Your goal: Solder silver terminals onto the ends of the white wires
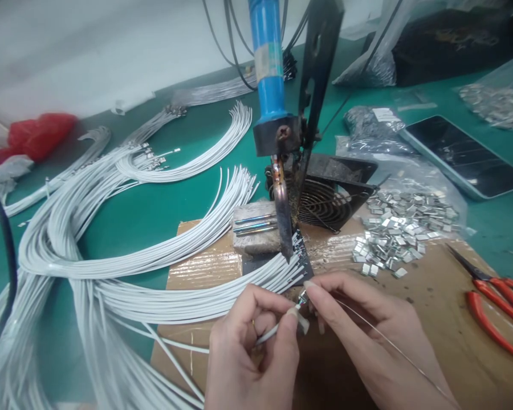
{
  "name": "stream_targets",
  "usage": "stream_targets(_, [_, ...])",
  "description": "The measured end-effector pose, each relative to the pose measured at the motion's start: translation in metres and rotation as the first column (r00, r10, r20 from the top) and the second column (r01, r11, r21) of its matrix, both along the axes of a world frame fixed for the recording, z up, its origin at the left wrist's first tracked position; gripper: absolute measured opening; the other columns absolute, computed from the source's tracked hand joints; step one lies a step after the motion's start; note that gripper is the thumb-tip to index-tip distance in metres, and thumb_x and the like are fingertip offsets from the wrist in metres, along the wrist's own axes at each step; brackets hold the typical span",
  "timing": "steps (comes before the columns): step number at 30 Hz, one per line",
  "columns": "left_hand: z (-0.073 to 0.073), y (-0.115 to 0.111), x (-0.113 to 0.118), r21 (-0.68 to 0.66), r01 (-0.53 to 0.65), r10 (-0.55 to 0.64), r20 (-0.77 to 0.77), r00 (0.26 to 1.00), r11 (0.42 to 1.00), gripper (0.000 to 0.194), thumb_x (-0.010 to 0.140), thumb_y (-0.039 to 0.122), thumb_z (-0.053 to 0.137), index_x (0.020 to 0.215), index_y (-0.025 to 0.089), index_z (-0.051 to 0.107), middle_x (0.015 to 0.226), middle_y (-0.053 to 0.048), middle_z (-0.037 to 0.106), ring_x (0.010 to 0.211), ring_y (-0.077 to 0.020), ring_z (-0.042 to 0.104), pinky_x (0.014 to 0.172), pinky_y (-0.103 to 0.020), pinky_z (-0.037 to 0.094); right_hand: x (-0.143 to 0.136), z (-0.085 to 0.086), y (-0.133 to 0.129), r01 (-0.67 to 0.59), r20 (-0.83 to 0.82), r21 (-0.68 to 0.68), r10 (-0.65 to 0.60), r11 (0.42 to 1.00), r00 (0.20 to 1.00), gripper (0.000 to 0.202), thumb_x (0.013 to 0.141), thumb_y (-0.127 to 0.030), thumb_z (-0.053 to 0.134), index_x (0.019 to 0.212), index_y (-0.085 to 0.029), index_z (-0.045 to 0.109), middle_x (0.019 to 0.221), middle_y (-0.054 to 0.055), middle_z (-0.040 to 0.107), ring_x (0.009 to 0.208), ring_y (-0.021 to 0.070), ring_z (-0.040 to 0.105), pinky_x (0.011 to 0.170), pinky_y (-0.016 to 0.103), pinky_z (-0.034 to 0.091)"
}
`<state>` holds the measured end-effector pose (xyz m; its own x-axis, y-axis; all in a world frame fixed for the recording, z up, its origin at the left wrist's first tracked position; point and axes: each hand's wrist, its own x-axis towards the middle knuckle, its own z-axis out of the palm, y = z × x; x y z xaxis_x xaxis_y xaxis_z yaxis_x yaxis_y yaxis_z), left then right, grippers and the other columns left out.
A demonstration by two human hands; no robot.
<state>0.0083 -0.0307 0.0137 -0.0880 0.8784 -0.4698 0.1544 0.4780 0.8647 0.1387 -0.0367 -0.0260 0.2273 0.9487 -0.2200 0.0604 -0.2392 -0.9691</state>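
Note:
My left hand (250, 347) pinches the end of a thin white wire (268, 335) between thumb and forefinger. My right hand (367, 330) holds a small metal terminal (302, 296) at that wire's tip, and a thin solder wire (393, 344) runs back across this hand. Both hands meet just below the tip of a fixed soldering iron (283, 219) with a blue handle (267, 62). A row of white wire ends (277, 272) lies fanned out under the iron.
Bundles of white wires (111, 250) cover the green table at left. A pile of small metal terminals (399, 230) lies on the cardboard (436, 296) at right, beside red-handled pliers (496, 302). A small fan (331, 196), a phone (464, 154) and plastic bags sit behind.

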Motion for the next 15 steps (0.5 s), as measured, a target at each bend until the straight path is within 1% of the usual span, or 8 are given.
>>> stream_targets(3, [-0.002, -0.001, -0.001, 0.000, -0.003, 0.003, 0.029, 1.000, 1.000, 0.020, 0.078, 0.032, 0.078, 0.073, 0.017, 0.065, 0.051, 0.008, 0.045, 0.049, -0.0068, 0.025, 0.050, -0.022, 0.018, 0.001, -0.001, -0.002, 0.022, 0.001, -0.010, -0.022, 1.000, 1.000, 0.028, 0.090, -0.048, 0.073, 0.072, -0.026, 0.076, 0.066, -0.004, 0.068, 0.061, 0.0116, 0.060, 0.055, 0.015, 0.045])
stream_targets(7, [-0.004, -0.003, -0.003, 0.003, 0.005, -0.005, 0.045, 0.999, 1.000, 0.021, 0.079, 0.030, 0.080, 0.073, 0.017, 0.065, 0.052, 0.007, 0.047, 0.049, -0.0065, 0.029, 0.050, -0.020, 0.020, 0.006, -0.006, -0.002, -0.056, 0.059, 0.068, 0.052, 0.996, 0.997, 0.025, 0.092, -0.042, 0.072, 0.074, -0.026, 0.077, 0.065, -0.004, 0.069, 0.059, 0.0109, 0.062, 0.053, 0.013, 0.047])
stream_targets(9, [-0.005, -0.004, -0.003, 0.004, 0.007, -0.007, 0.046, 0.999, 1.000, 0.021, 0.080, 0.030, 0.080, 0.074, 0.017, 0.064, 0.052, 0.008, 0.046, 0.049, -0.0064, 0.029, 0.050, -0.020, 0.020, 0.009, -0.007, -0.001, -0.086, 0.075, 0.089, 0.079, 0.992, 0.994, 0.024, 0.094, -0.039, 0.071, 0.076, -0.026, 0.078, 0.066, -0.004, 0.070, 0.058, 0.0104, 0.063, 0.052, 0.012, 0.048])
stream_targets(13, [-0.006, -0.005, -0.005, 0.001, 0.028, -0.028, 0.043, 0.999, 1.000, 0.022, 0.080, 0.030, 0.080, 0.075, 0.017, 0.063, 0.053, 0.008, 0.046, 0.049, -0.0063, 0.030, 0.050, -0.019, 0.019, 0.009, -0.009, -0.002, -0.096, 0.093, 0.114, 0.086, 0.989, 0.992, 0.026, 0.095, -0.040, 0.071, 0.074, -0.025, 0.076, 0.067, -0.004, 0.071, 0.059, 0.0097, 0.065, 0.054, 0.010, 0.049])
stream_targets(15, [-0.010, -0.007, -0.008, 0.013, 0.052, -0.052, 0.029, 0.998, 0.999, 0.020, 0.082, 0.029, 0.080, 0.075, 0.017, 0.064, 0.054, 0.008, 0.048, 0.050, -0.0070, 0.033, 0.050, -0.019, 0.022, 0.011, -0.012, -0.005, -0.082, 0.082, 0.092, 0.075, 0.992, 0.994, 0.023, 0.094, -0.041, 0.073, 0.077, -0.026, 0.079, 0.068, -0.003, 0.073, 0.060, 0.0106, 0.067, 0.053, 0.011, 0.051])
